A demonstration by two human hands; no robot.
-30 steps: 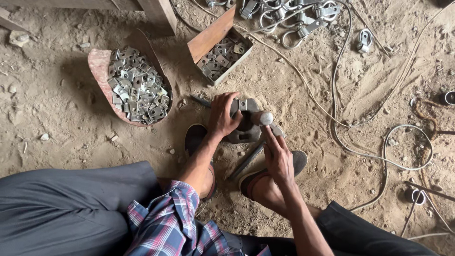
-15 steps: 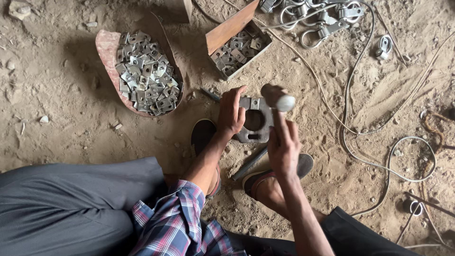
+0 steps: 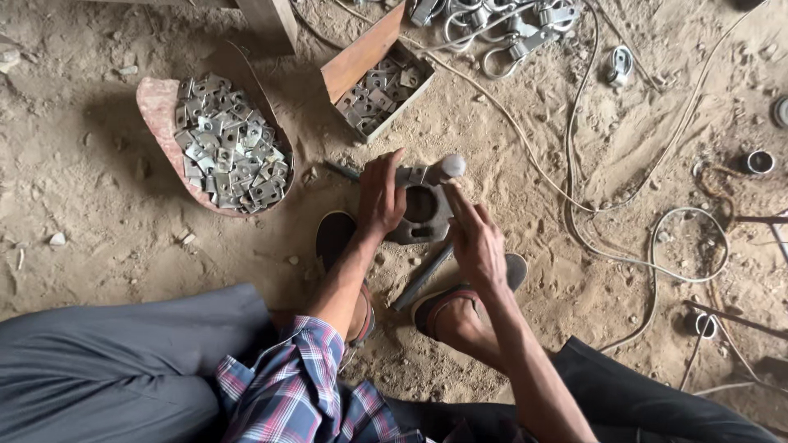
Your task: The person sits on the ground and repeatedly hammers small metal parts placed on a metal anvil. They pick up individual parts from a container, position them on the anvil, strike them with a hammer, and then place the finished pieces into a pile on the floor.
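**Metal die block on the dirt floor, both hands on it**

Metal die block (image 3: 423, 215), grey with a round hole in the middle, is seen lying on the sandy ground just ahead of the two sandalled feet (image 3: 460, 308). The left hand (image 3: 381, 197) is laid flat against the block's 9 o'clock side, fingers stretched out and not curled round anything, so it's more of a steadying press than a grab. The right hand (image 3: 476, 242) is placed at about 4 o'clock from the hole, and a rod with a rounded silver head (image 3: 447, 168) is seen rising near its fingertips, at the block's 1 o'clock corner. Whether the rod is actually gripped can't be told.

A curved tray of small stamped plates (image 3: 226, 156) is found at 10 o'clock from the block, well apart. A wooden box (image 3: 377, 82) with more plates is set at 12 o'clock, nearer. Loose wire (image 3: 648, 221) is strewn across the dirt at 3 o'clock.
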